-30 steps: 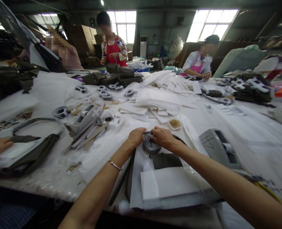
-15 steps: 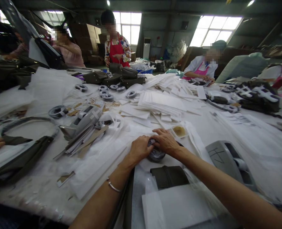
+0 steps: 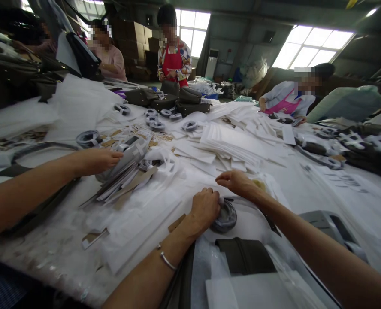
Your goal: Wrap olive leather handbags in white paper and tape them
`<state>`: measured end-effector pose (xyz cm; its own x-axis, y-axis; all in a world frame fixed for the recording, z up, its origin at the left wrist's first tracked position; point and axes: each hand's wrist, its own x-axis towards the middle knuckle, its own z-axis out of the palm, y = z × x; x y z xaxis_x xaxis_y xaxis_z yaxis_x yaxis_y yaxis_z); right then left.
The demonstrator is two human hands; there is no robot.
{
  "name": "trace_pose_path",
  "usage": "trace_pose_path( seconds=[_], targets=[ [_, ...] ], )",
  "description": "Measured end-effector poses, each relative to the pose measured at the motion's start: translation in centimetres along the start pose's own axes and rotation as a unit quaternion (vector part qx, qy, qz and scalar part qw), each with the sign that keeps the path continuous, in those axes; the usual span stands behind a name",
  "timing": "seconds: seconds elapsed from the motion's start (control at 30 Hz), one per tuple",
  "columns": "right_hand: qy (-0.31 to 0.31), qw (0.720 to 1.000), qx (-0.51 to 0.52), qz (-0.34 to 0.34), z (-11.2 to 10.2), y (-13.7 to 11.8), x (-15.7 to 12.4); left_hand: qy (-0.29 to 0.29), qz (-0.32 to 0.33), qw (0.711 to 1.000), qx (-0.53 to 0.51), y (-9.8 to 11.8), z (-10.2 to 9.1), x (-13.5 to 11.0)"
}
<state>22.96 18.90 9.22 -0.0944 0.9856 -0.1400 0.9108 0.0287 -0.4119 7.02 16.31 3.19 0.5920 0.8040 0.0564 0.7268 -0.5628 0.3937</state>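
My left hand is closed, its fingers curled on the left edge of a grey coiled strap roll that lies on the white table cover. My right hand hovers just behind and above the roll. Its fingers are pressed together and point left; what they pinch, if anything, is too small to make out. A dark olive bag piece lies in front of the roll, partly under clear plastic wrap and white foam.
A co-worker's arm reaches in from the left, its hand at a grey tape dispenser. Another grey dispenser stands at the right. Stacks of white foam sheets, several strap rolls and olive bags lie farther back, with people beyond.
My right hand has lifted off the strap roll and moved back; my left hand stays on it. The co-worker's arm has reached in to the tape dispenser. The view has shifted left and lower.
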Motion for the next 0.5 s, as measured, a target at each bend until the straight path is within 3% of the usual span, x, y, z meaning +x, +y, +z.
trace_pose_path(
  seconds=[0.17, 0.33, 0.5],
  targets=[
    [0.042, 0.996, -0.057, -0.056, 3.0, -4.5, 3.8, -0.019, -0.017, 0.999, -0.044, -0.2, 0.0, 0.1],
    [-0.06, 0.988, -0.103, -0.101, 5.2, -6.0, 5.5, -0.033, -0.042, 0.997, -0.047, -0.2, 0.2, 0.2],
    [-0.13, 0.98, -0.118, -0.092, 3.6, -5.5, 6.4, -0.027, -0.025, 0.998, -0.041, -0.1, 0.1, 0.3]
  ],
)
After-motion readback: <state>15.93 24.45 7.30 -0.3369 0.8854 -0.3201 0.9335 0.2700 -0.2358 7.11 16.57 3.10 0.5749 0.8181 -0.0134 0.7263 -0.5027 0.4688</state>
